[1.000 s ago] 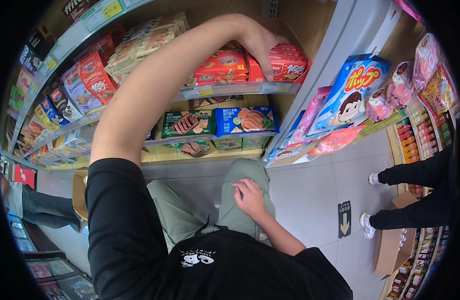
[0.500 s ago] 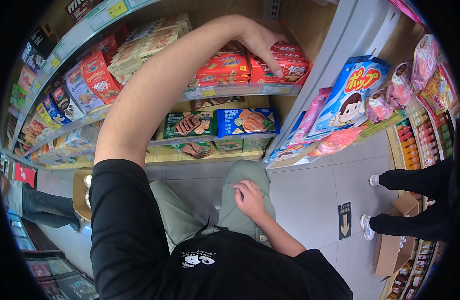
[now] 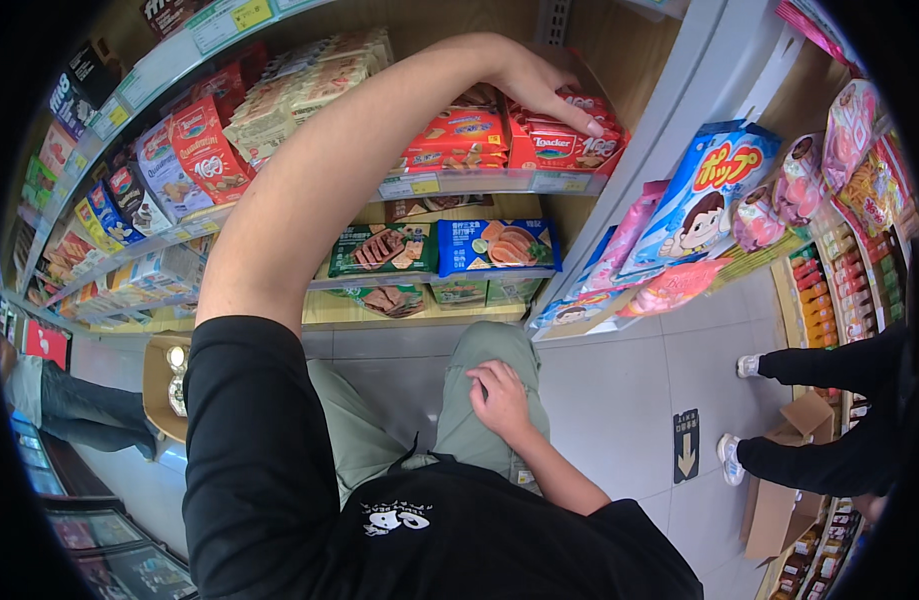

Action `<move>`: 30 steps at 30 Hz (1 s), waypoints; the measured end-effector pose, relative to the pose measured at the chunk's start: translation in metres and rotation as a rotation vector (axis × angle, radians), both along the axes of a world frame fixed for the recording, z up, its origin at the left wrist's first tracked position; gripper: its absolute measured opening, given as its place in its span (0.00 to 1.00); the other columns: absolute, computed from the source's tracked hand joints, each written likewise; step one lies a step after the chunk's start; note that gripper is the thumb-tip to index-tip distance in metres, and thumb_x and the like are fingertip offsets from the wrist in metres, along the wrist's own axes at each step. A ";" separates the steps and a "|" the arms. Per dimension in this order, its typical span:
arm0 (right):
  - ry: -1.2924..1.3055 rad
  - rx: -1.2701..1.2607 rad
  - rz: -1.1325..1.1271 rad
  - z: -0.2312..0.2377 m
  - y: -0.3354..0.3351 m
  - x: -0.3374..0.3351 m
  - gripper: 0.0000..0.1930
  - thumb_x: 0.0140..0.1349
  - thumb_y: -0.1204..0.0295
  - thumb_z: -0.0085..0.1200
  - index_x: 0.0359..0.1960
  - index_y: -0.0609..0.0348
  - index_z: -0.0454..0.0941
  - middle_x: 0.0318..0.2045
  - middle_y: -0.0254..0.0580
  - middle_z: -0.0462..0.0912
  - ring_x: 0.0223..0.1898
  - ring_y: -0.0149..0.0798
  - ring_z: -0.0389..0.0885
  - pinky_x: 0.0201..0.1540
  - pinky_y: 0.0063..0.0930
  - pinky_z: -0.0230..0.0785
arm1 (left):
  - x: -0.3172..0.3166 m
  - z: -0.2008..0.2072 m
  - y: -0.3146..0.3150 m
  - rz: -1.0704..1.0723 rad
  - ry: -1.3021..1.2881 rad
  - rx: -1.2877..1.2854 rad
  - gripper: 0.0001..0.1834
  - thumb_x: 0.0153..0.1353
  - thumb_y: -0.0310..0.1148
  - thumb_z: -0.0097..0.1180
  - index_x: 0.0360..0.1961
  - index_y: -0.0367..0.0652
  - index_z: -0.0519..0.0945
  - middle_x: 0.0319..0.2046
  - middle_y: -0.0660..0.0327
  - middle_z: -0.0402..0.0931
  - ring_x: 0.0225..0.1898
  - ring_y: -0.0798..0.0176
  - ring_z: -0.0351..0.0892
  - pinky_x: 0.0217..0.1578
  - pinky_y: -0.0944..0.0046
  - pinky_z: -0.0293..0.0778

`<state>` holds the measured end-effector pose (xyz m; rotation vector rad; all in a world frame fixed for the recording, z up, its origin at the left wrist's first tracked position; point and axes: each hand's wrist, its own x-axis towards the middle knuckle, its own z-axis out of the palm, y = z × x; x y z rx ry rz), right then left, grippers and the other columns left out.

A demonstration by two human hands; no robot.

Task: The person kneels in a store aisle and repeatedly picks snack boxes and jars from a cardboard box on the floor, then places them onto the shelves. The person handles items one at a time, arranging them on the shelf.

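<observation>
Reaching across the shelf (image 3: 499, 183), the left hand (image 3: 551, 88) lies over red packets (image 3: 559, 148) at the shelf's front right corner, its thumb apart across them; whether the fingers clamp one cannot be told. The right hand (image 3: 501, 397) rests on the knee of the green trousers (image 3: 489, 347), fingers loosely bent, slightly apart

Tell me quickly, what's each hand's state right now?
Left hand: at red packets; grip cannot be told.
Right hand: loosely open, resting on the knee.
</observation>
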<state>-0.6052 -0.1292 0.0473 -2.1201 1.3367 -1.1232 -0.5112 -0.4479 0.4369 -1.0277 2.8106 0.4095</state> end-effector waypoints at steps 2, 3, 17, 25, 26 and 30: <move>0.002 0.000 -0.004 0.000 0.000 0.000 0.08 0.59 0.78 0.60 0.40 0.58 0.86 0.41 0.42 0.82 0.45 0.49 0.83 0.51 0.43 0.75 | 0.001 -0.001 -0.002 -0.056 0.066 -0.033 0.59 0.62 0.83 0.49 0.76 0.40 0.70 0.70 0.42 0.73 0.71 0.45 0.73 0.70 0.53 0.70; 0.002 0.000 -0.004 0.000 0.000 0.000 0.08 0.59 0.78 0.60 0.40 0.58 0.86 0.41 0.42 0.82 0.45 0.49 0.83 0.51 0.43 0.75 | 0.002 -0.002 -0.002 -0.067 0.088 -0.033 0.57 0.63 0.82 0.48 0.74 0.41 0.72 0.69 0.43 0.74 0.71 0.45 0.73 0.70 0.53 0.70; 0.004 0.002 -0.005 0.003 -0.002 0.001 0.08 0.59 0.78 0.60 0.40 0.57 0.85 0.40 0.42 0.82 0.45 0.48 0.83 0.51 0.43 0.75 | -0.005 -0.025 -0.037 -0.062 0.163 -0.146 0.41 0.82 0.65 0.28 0.65 0.42 0.81 0.62 0.45 0.81 0.63 0.41 0.79 0.66 0.55 0.72; -0.027 0.028 0.011 -0.003 -0.006 0.005 0.08 0.59 0.79 0.60 0.39 0.57 0.86 0.40 0.44 0.83 0.45 0.51 0.83 0.51 0.43 0.76 | 0.049 -0.006 0.061 -0.041 0.489 -0.383 0.37 0.81 0.60 0.38 0.69 0.37 0.76 0.62 0.44 0.80 0.64 0.43 0.78 0.66 0.52 0.72; -0.019 0.016 0.007 -0.004 -0.007 0.005 0.08 0.59 0.78 0.60 0.39 0.57 0.86 0.40 0.43 0.83 0.45 0.51 0.83 0.51 0.43 0.76 | 0.066 -0.015 0.083 -0.067 0.601 -0.402 0.36 0.80 0.59 0.42 0.68 0.37 0.76 0.62 0.45 0.81 0.65 0.44 0.79 0.65 0.53 0.73; 0.001 0.012 -0.002 -0.004 -0.008 0.005 0.08 0.58 0.78 0.59 0.39 0.57 0.86 0.41 0.44 0.83 0.45 0.52 0.83 0.51 0.44 0.75 | 0.148 -0.077 0.199 -0.013 0.865 -0.199 0.31 0.75 0.53 0.53 0.64 0.37 0.80 0.60 0.48 0.83 0.64 0.46 0.81 0.65 0.51 0.73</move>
